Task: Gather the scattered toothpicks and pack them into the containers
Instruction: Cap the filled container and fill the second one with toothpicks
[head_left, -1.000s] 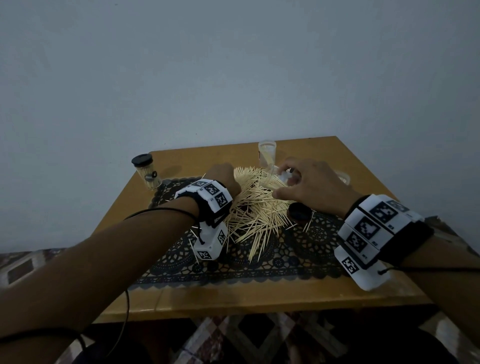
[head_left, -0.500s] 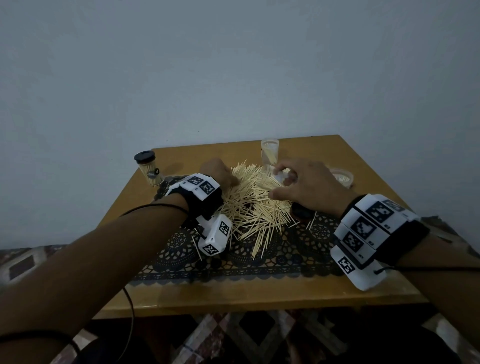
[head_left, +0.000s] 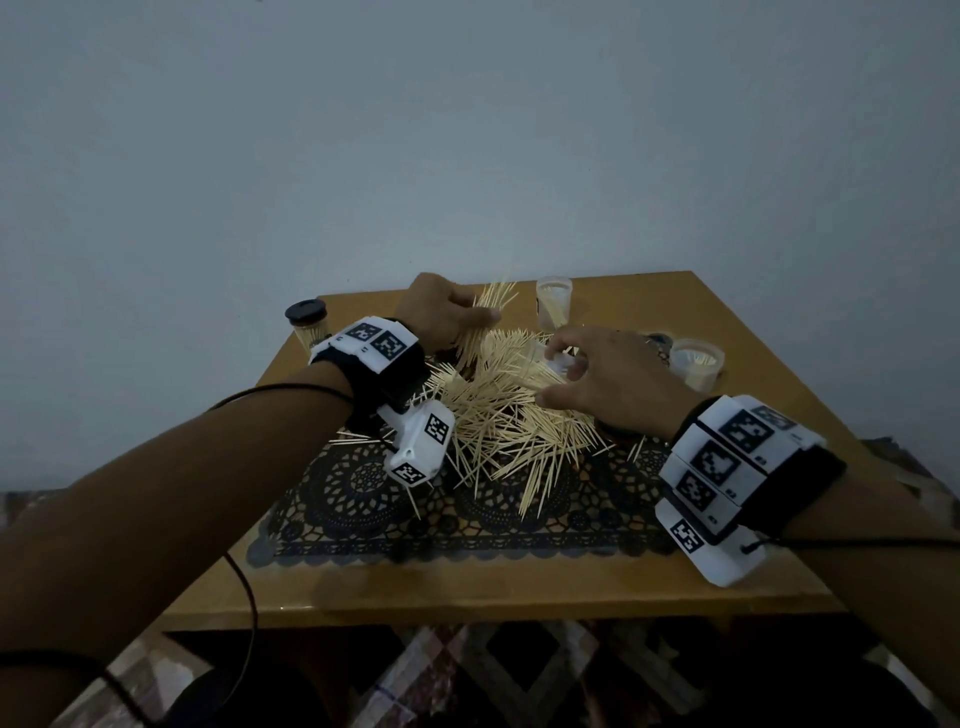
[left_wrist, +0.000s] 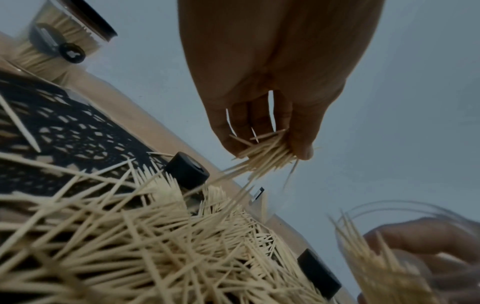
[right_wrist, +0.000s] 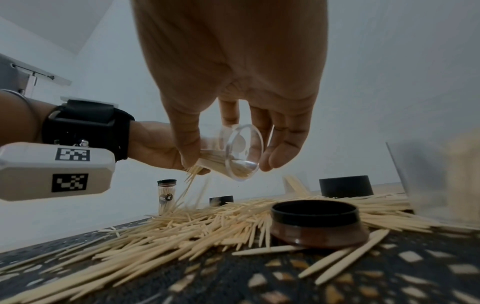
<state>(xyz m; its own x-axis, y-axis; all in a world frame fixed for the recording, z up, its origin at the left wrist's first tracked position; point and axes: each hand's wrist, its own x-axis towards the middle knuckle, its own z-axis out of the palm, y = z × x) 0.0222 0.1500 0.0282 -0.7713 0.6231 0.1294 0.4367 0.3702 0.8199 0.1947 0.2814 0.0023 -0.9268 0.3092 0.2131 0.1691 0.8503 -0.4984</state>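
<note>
A big heap of pale toothpicks (head_left: 509, 415) lies on a dark lace mat (head_left: 363, 499) on the wooden table (head_left: 493, 587). My left hand (head_left: 447, 312) is raised above the heap's far side and grips a bunch of toothpicks (left_wrist: 267, 154) that fans out above and below the fist. My right hand (head_left: 597, 374) holds a small clear container (right_wrist: 233, 152) tilted on its side above the heap, with some toothpicks inside it. A capped, filled container (head_left: 307, 325) stands at the far left, an open clear one (head_left: 554, 301) at the back, another (head_left: 696, 361) at the right.
Black lids lie among the toothpicks: one (right_wrist: 317, 220) right below my right hand, another (right_wrist: 345, 186) farther back, one (left_wrist: 187, 170) near the heap's edge. The table stands against a plain wall. Patterned floor shows below the table's front edge.
My left hand has risen from the heap with a bunch of toothpicks in its grip. My right hand still holds the small clear container over the heap.
</note>
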